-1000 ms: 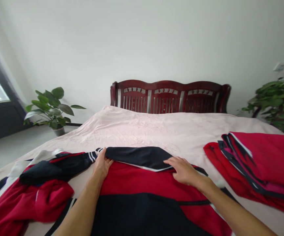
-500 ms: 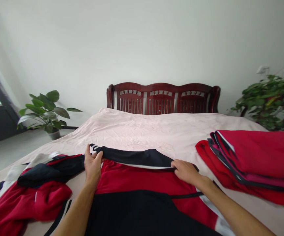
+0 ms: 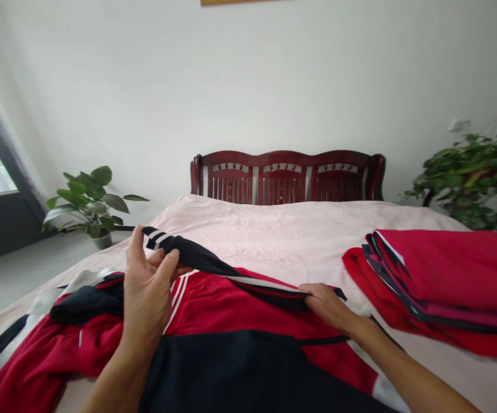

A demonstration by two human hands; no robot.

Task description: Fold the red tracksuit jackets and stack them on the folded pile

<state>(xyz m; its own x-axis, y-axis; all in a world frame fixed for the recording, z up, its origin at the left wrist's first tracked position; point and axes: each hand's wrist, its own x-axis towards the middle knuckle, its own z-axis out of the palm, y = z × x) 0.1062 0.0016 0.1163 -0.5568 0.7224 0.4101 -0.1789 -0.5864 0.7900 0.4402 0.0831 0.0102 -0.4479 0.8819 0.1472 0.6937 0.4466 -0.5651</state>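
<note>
A red and navy track jacket (image 3: 239,312) lies spread on the bed in front of me. Its navy sleeve (image 3: 205,259) is stretched slantwise between my hands. My left hand (image 3: 149,287) pinches the white-striped cuff end, raised above the jacket. At the other end of the sleeve, my right hand (image 3: 323,304) is closed on the cloth, low over the jacket's right side. A pale strip runs along the lower edge of the sleeve. White stripes show on the red cloth beside my left wrist.
To the left lies a crumpled heap of red, navy and white clothes (image 3: 89,344). A stack of folded red and dark clothes (image 3: 454,269) stands on the right. Pink bedding (image 3: 265,229) reaches back to a carved wooden bench (image 3: 280,178). Potted plants (image 3: 89,195) flank the bed.
My left hand has risen and moved slightly left with the cuff, so the sleeve now slopes down to the right. My right hand stays nearly in place, still gripping.
</note>
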